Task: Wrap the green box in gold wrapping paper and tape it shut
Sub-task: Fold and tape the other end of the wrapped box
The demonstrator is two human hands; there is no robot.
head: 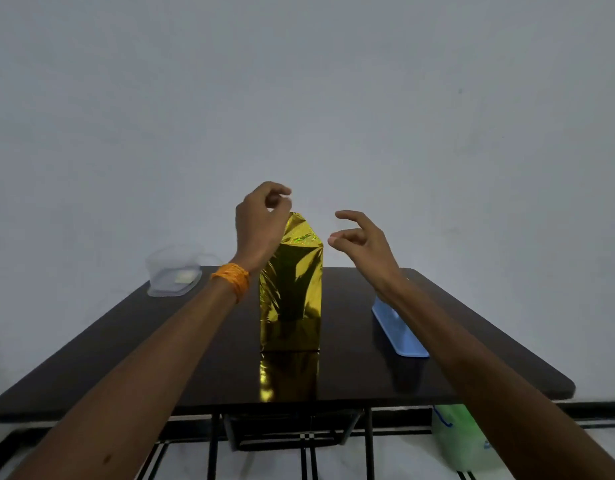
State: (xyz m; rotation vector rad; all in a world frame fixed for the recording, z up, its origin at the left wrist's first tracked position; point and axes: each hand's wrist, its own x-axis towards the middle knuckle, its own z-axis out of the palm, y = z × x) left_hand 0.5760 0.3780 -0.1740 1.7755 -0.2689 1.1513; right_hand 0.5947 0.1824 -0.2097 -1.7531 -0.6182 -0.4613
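Observation:
A tall box covered in shiny gold wrapping paper (292,292) stands upright in the middle of the dark table (195,358); none of the green box shows. Its top is folded into a peak. My left hand (259,226), with an orange thread band on the wrist, is at the upper left of the peak, fingertips curled and touching the paper's top edge. My right hand (359,240) hovers to the right of the box top, apart from it, fingers loosely curled and holding nothing.
A clear plastic container (173,271) with something pale inside sits at the table's far left corner. A light blue flat object (399,334) lies on the right, partly under my right forearm. A green bag (462,438) stands on the floor below right.

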